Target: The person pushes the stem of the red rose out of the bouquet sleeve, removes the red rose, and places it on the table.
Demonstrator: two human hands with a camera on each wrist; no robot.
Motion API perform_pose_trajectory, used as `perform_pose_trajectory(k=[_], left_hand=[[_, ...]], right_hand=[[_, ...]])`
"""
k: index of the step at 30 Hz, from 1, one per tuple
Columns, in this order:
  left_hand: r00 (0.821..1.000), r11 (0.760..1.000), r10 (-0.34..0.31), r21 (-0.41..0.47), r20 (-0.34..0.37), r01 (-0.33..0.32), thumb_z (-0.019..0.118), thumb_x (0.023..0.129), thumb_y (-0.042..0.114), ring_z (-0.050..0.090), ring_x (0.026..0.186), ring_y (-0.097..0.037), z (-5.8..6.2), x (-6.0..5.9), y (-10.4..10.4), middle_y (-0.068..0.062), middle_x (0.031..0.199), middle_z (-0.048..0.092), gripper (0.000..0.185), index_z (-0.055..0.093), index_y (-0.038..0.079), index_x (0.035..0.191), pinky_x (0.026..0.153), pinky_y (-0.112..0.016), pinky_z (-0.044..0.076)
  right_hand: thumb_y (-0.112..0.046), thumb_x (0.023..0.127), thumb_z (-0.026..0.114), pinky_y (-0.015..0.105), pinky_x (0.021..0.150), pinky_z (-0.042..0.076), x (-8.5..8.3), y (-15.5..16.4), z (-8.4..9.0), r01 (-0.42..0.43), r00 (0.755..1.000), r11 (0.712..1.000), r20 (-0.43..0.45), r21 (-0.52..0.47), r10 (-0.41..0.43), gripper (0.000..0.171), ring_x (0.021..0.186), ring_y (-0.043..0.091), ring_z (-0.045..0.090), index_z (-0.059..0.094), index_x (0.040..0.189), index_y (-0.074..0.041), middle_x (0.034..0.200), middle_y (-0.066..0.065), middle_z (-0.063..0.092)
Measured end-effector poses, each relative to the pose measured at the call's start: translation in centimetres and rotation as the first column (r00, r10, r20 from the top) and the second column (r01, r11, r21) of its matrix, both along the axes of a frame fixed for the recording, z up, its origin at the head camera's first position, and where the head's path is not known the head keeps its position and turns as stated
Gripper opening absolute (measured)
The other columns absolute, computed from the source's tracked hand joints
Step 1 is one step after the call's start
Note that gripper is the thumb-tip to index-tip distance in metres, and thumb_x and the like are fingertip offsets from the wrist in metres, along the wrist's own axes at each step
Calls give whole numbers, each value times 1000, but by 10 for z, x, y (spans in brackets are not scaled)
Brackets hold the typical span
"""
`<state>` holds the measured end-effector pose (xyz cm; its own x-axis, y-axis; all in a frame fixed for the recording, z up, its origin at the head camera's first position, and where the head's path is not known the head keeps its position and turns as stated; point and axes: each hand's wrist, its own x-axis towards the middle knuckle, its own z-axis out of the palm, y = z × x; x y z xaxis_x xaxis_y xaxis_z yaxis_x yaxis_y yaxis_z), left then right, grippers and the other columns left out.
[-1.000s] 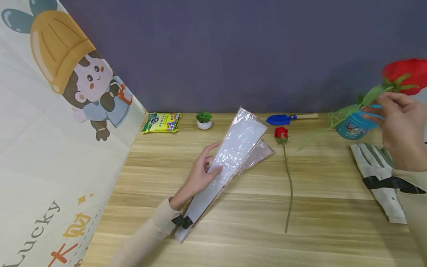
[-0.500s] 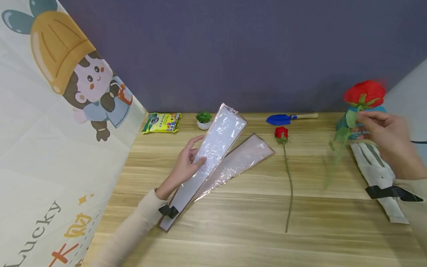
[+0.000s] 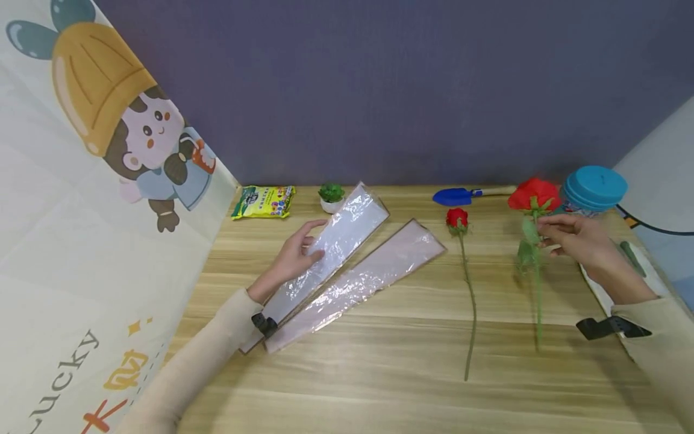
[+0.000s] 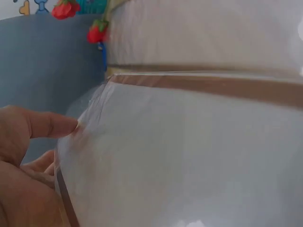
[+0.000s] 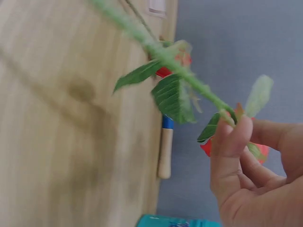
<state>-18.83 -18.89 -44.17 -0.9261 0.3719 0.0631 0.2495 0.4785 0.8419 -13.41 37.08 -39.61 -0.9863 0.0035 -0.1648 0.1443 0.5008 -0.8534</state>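
In the head view my left hand (image 3: 295, 256) pinches a long, flat white flower sleeve (image 3: 338, 232) at its left edge, thumb on top and fingers underneath. A second, pinkish sleeve (image 3: 379, 265) lies on the table, its lower end close to the first. The left wrist view has the held sleeve (image 4: 180, 151) large and near. My right hand (image 3: 575, 238) pinches the green stem of a red artificial rose (image 3: 535, 196) just under the bloom, stem hanging down. Its leaves (image 5: 173, 97) and stem show in the right wrist view. A smaller red rose (image 3: 457, 218) lies between the hands.
Along the back of the wooden table (image 3: 379, 386) are a yellow packet (image 3: 264, 202), a small potted plant (image 3: 331, 196), a blue trowel (image 3: 455, 196) and a turquoise lidded bucket (image 3: 595, 188). A glove (image 3: 645, 265) lies partly behind my right forearm.
My right hand has brought the rose left and down from the far right, and its stem now hangs. My left hand has shifted the white sleeve left and down, uncovering the pinkish one.
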Motion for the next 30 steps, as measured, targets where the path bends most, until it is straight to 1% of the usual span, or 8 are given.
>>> perform_pose_trajectory(k=[3, 6, 9, 11, 15, 18, 24, 30], left_hand=[[1000, 999, -28, -33, 5, 28, 70, 88, -7, 67, 117, -48, -3, -8, -3, -30, 150, 53, 74, 43, 8, 156, 83, -44, 65], [999, 997, -36, -70, 15, 37, 71, 89, -6, 65, 121, -48, -7, -15, -6, -29, 154, 50, 74, 43, 9, 156, 89, -47, 64], [999, 994, -46, -96, 16, 47, 71, 88, -6, 68, 117, -46, -9, -21, -9, -31, 144, 58, 74, 43, 8, 155, 87, -44, 64], [998, 992, -55, -109, 15, 56, 71, 87, -7, 71, 110, -41, -10, -25, -11, -31, 132, 65, 74, 44, 6, 154, 82, -38, 63], [997, 988, -67, -137, 26, 70, 73, 85, -8, 69, 84, -28, -12, -30, -12, -28, 106, 73, 76, 43, 4, 153, 70, -26, 55], [997, 982, -71, -176, 22, 74, 75, 83, -7, 63, 78, -23, -14, -33, -12, -24, 99, 73, 76, 46, 3, 152, 71, -28, 53], [998, 969, -66, -239, -7, 63, 80, 79, -3, 69, 99, -36, -16, -37, -10, -23, 109, 72, 76, 50, 2, 149, 93, -48, 60], [999, 963, -51, -267, -4, 48, 82, 78, -2, 68, 106, -39, -19, -40, -10, -25, 117, 71, 77, 50, 3, 148, 100, -50, 58]], right_hand=[[-23, 109, 54, 25, 64, 60, 0, -4, -10, -17, 999, 1000, 37, -15, 17, 18, 81, -6, 67, 61, 112, -39, 93, -36, 66], [-23, 109, 55, 28, 64, 61, 0, -9, -18, -38, 997, 999, 60, -15, 39, 18, 81, -4, 68, 61, 110, -40, 92, -34, 66], [-23, 109, 55, 28, 64, 61, 0, -14, -24, -54, 995, 999, 81, -5, 54, 15, 80, -3, 69, 61, 111, -37, 91, -32, 66], [-22, 109, 54, 28, 62, 60, -1, -16, -29, -59, 995, 998, 84, 12, 58, 14, 79, -3, 68, 63, 120, -24, 90, -31, 66], [-20, 109, 53, 28, 61, 60, -3, -19, -38, -54, 996, 996, 76, 76, 48, 38, 76, -3, 68, 55, 135, 7, 87, -30, 64], [-21, 109, 53, 29, 61, 61, -5, -19, -45, -38, 997, 992, 78, 117, 29, 48, 74, -3, 67, 49, 139, 15, 87, -27, 64], [-20, 107, 56, 29, 59, 61, -8, -14, -56, 18, 999, 986, 33, 164, -24, 46, 72, -4, 62, 54, 136, 16, 86, -26, 61], [-20, 107, 57, 28, 59, 61, -9, -12, -62, 44, 998, 990, 35, 134, -49, 47, 71, -4, 63, 53, 136, 17, 81, -26, 62]])
